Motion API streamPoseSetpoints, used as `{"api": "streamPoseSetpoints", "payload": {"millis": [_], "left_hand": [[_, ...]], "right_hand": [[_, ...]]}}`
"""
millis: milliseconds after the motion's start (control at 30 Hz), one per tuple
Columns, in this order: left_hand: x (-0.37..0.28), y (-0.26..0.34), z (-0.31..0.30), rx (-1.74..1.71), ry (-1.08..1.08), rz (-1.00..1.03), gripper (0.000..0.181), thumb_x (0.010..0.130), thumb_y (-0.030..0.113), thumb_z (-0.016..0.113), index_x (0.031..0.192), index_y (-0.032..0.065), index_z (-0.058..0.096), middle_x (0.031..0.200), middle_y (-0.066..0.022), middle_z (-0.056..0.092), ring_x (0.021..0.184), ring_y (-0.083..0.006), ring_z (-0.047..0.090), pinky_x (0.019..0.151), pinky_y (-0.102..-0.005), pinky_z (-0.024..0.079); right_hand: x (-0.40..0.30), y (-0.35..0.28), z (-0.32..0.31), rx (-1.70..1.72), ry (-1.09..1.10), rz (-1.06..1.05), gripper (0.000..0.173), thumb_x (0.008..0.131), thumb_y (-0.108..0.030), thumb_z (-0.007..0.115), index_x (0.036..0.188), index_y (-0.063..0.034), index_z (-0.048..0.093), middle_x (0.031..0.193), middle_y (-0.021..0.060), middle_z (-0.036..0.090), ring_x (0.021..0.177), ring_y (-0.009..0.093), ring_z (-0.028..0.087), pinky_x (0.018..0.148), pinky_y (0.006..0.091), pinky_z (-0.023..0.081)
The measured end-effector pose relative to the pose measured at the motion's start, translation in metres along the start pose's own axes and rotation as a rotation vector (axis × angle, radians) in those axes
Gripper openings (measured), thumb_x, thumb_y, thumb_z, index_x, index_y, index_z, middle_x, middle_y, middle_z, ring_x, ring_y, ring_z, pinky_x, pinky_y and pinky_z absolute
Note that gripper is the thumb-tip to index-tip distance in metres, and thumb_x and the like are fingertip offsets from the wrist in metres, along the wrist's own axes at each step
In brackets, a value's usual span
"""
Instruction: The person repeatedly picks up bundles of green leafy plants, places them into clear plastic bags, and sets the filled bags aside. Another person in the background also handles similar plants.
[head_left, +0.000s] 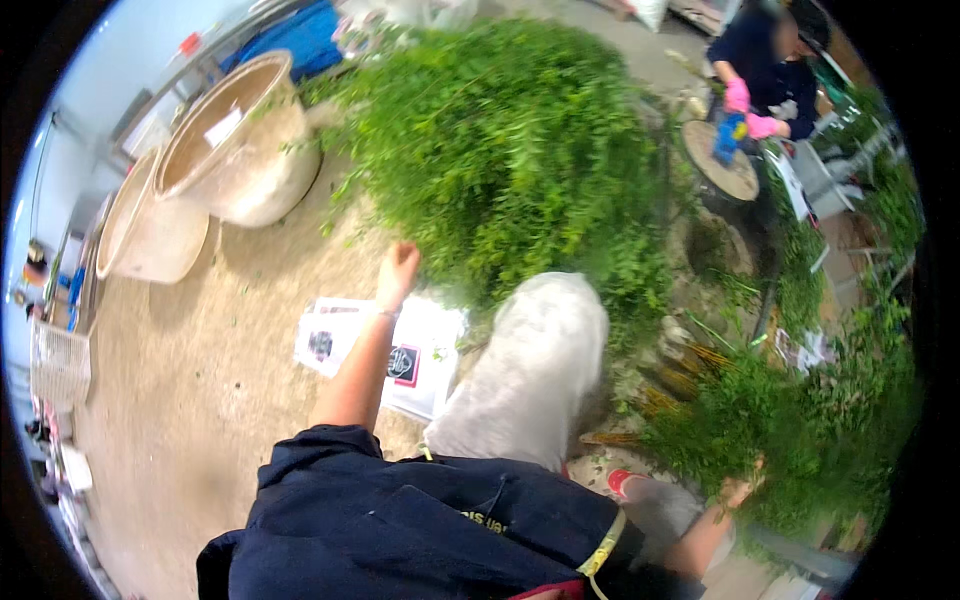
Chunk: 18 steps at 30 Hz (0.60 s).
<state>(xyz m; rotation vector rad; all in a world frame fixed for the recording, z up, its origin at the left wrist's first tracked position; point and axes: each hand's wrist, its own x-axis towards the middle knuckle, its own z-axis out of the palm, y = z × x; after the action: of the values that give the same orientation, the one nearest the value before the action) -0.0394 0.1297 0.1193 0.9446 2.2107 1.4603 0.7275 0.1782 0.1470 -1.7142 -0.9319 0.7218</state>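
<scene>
My left hand (401, 262) is closed with nothing visible in it, beside the lower left edge of a large heap of leafy green branches (510, 150). Below that hand, printed white plastic bags (427, 375) lie on the floor. At the lower right, my right hand (739, 487) is among leafy green sprigs (787, 435), its fingers partly hidden and blurred; whether it grips any stems is unclear. Several bundles of cut stems (675, 382) lie near my knee, their brown ends towards me.
Two large beige tubs (247, 180) (142, 240) stand at the upper left. A co-worker in pink gloves (739, 97) holds a blue item over a round wooden-looking top (716, 161) at the upper right. A white crate (60, 364) stands at the far left.
</scene>
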Motion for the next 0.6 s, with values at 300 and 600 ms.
{"api": "streamPoseSetpoints", "payload": {"millis": [300, 600], "left_hand": [[-0.164, -0.249, 0.061, 0.477, -0.233, -0.671, 0.028, 0.08, 0.029, 0.048, 0.084, 0.0047, 0.061, 0.09, -0.0206, 0.06, 0.087, -0.0368, 0.057, 0.077, -0.0431, 0.045], [-0.162, -0.26, 0.117, 0.858, -0.271, -1.173, 0.116, 0.056, 0.037, 0.08, 0.138, 0.0281, -0.002, 0.143, -0.0151, 0.009, 0.129, -0.0384, 0.014, 0.096, -0.0544, 0.027]], "right_hand": [[-0.002, 0.025, -0.017, -0.631, -0.266, -0.565, 0.035, 0.087, -0.019, 0.045, 0.115, 0.0003, 0.051, 0.105, 0.0107, 0.057, 0.085, 0.022, 0.055, 0.072, 0.0308, 0.047], [-0.03, -0.003, -0.049, -0.267, -0.221, 0.23, 0.041, 0.084, -0.023, 0.047, 0.117, 0.0009, 0.047, 0.112, 0.0131, 0.052, 0.096, 0.027, 0.053, 0.08, 0.0356, 0.045]]}}
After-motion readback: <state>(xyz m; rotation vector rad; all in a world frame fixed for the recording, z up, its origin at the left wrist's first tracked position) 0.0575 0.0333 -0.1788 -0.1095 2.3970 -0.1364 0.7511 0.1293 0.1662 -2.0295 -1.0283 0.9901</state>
